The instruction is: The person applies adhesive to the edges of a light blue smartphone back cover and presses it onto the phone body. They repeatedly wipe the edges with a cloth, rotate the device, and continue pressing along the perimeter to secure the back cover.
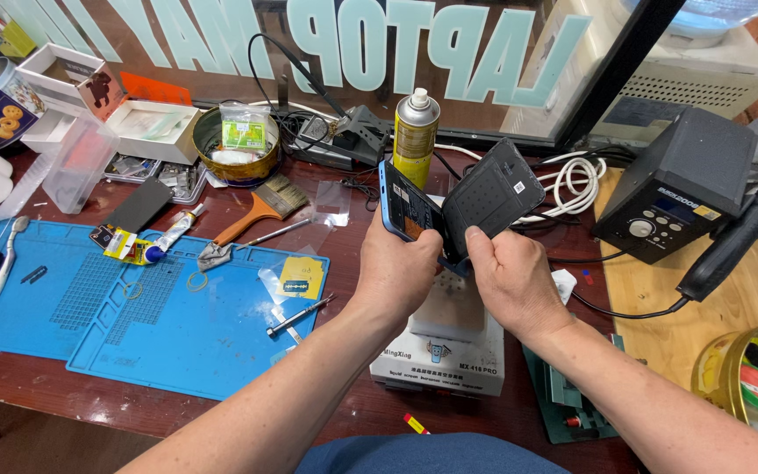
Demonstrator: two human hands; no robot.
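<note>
Both bare forearms reached up from the lower edge and converged at the middle. The left hand (394, 274) was curled shut, knuckles toward the camera, thumb up. The right hand (512, 283) sat just beside it, fingers pinched, wrist bent inward.

I see a blue work mat (133, 325) on the brown table (37, 386). On the mat lie a small screwdriver (298, 316) and a glue tube (168, 235). Behind are a brush (261, 211), a yellow spray can (415, 136), a round tin (237, 145) and a black station box (677, 189).
</note>
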